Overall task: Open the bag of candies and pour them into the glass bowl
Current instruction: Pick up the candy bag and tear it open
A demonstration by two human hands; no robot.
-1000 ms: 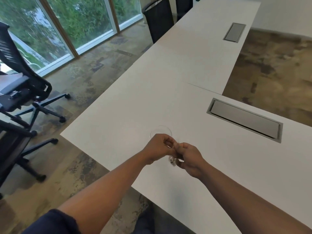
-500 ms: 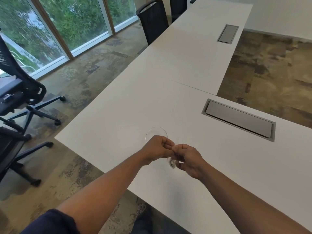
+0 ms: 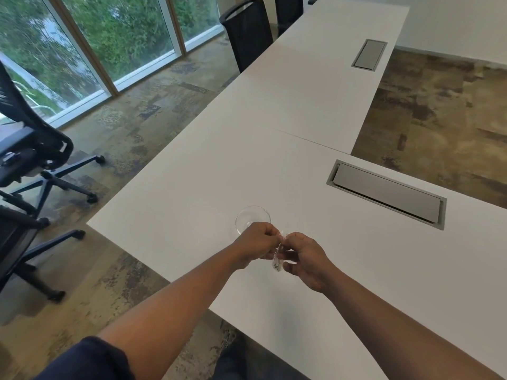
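A small clear bag of candies (image 3: 277, 259) hangs between my two hands above the white table (image 3: 192, 193). My left hand (image 3: 256, 244) pinches the bag's top from the left, and my right hand (image 3: 306, 259) pinches it from the right. Most of the bag is hidden by my fingers; only its crinkled top and its lower end with a few dark candies show. The small glass bowl (image 3: 251, 217) stands on the table just beyond my left hand, and the knuckles cover its near rim. It looks empty.
A grey cable hatch (image 3: 384, 193) is set into the table to the right, and another one (image 3: 369, 54) lies farther back. Black office chairs (image 3: 30, 165) stand on the floor to the left, beyond the table's edge. Two more chairs (image 3: 248, 31) stand at the far end.
My hands have drawn a little apart, so the bag's top now shows between them. The view has shifted slightly; the bowl has stayed in place.
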